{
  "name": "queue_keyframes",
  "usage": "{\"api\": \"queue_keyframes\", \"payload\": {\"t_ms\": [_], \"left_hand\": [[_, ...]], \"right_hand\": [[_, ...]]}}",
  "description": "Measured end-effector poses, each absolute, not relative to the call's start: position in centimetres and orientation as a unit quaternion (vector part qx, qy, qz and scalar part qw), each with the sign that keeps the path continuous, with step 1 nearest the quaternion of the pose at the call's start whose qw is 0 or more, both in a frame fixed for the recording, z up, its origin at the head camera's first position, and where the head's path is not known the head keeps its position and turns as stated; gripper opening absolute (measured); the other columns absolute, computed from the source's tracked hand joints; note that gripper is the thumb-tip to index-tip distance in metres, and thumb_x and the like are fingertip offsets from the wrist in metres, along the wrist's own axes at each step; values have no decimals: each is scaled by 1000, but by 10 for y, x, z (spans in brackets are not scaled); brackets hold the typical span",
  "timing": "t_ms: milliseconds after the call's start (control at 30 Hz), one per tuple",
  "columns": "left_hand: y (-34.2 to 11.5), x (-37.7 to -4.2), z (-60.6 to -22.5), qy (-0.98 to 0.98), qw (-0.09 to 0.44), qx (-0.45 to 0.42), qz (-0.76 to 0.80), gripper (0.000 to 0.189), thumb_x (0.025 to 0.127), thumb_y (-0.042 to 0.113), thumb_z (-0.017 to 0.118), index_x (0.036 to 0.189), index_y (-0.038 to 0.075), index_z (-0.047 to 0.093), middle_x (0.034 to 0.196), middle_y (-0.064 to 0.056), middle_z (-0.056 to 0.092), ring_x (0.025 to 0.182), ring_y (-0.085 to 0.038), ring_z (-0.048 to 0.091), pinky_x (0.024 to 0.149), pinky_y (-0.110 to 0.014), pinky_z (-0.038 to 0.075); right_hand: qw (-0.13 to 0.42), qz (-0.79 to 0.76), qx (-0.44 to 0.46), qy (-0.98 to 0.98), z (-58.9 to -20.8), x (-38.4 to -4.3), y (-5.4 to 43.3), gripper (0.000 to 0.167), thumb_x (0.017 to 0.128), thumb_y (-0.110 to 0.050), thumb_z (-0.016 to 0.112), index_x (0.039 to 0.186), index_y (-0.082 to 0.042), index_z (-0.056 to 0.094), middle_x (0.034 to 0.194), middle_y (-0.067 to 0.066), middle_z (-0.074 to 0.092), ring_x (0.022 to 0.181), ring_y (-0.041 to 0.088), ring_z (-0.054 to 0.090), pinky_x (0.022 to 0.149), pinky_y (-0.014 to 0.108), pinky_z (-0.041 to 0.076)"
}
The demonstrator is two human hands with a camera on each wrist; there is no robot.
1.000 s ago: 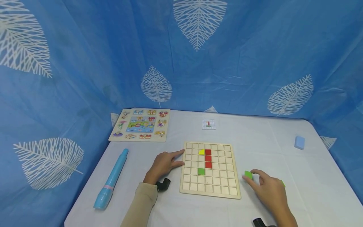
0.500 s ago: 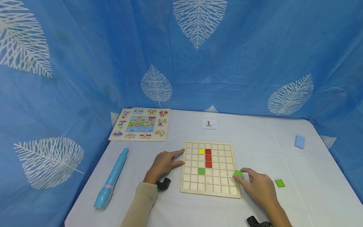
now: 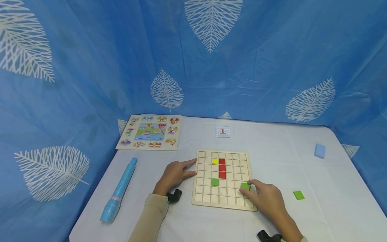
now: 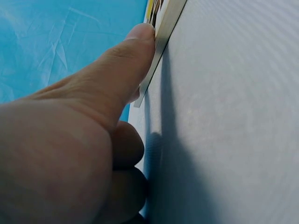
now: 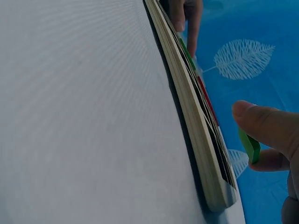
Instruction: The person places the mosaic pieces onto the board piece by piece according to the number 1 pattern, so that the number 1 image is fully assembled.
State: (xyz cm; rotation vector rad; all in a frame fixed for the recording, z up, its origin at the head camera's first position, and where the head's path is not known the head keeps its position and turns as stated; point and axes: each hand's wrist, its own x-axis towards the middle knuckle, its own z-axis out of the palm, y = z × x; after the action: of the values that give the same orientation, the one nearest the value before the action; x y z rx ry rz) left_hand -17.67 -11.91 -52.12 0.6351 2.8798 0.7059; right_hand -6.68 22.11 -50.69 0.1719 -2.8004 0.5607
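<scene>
Between thumb and index fingertip, my right hand (image 3: 267, 198) pinches a green square tile (image 3: 245, 186) over the right part of the wooden grid board (image 3: 223, 192). The right wrist view shows this tile (image 5: 250, 145) tilted, above the board's level. My left hand (image 3: 176, 174) rests its outstretched thumb and index finger against the board's left edge; its other fingers are folded, as the left wrist view shows. On the board lie a column of red tiles (image 3: 222, 168), a yellow piece (image 3: 215, 161) beside the top one, and another green tile (image 3: 214, 182) lower left.
A loose green tile (image 3: 298, 195) lies right of my right hand. Behind the board is a small pattern card (image 3: 222, 132). A picture puzzle (image 3: 147, 146) sits back left, with a long light-blue tube-shaped thing (image 3: 119, 190) in front. A pale blue block (image 3: 319, 151) is far right.
My right hand has carried the green tile leftward from the table beside the board to over its right columns, uncovering the loose green tile. My left hand has stayed put.
</scene>
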Motion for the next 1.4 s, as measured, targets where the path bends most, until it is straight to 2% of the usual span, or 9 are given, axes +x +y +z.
{"api": "queue_keyframes", "payload": {"t_ms": [300, 600, 867, 1167, 1400], "left_hand": [[-120, -176, -523, 946, 60, 210, 239, 63, 90, 55, 71, 146, 29, 59, 58, 10, 42, 54, -7, 31, 57, -26, 33], [-120, -177, -524, 945, 55, 214, 243, 62, 90, 55, 71, 145, 29, 60, 57, 10, 41, 53, -6, 30, 55, -25, 32], [-119, -177, -521, 944, 54, 213, 245, 62, 90, 53, 72, 145, 28, 61, 57, 11, 41, 53, -6, 29, 54, -25, 30], [-120, -177, -521, 945, 67, 202, 247, 62, 90, 53, 72, 146, 30, 59, 58, 10, 42, 53, -6, 31, 53, -26, 30], [-119, -178, -522, 946, 64, 202, 246, 61, 91, 53, 72, 146, 30, 59, 58, 10, 41, 53, -6, 31, 54, -26, 29]], "right_hand": [[179, 192, 114, -958, -512, -75, 212, 40, 71, -45, 92, 94, -16, 77, 52, -19, 29, 50, 1, 27, 47, 23, 29], [167, 194, 147, -955, -508, -84, 193, 39, 74, -45, 91, 95, -15, 78, 50, -20, 32, 49, -1, 27, 47, 23, 29], [178, 199, 174, -948, -512, -92, 179, 39, 73, -44, 91, 94, -14, 78, 48, -21, 32, 48, -3, 23, 45, 21, 26], [152, 188, 175, -954, -521, -98, 171, 42, 74, -48, 89, 93, -13, 79, 53, -13, 56, 47, -1, 38, 47, 23, 38], [155, 185, 170, -955, -524, -98, 166, 43, 75, -49, 88, 95, -12, 79, 60, -8, 64, 48, 1, 48, 48, 24, 40]]}}
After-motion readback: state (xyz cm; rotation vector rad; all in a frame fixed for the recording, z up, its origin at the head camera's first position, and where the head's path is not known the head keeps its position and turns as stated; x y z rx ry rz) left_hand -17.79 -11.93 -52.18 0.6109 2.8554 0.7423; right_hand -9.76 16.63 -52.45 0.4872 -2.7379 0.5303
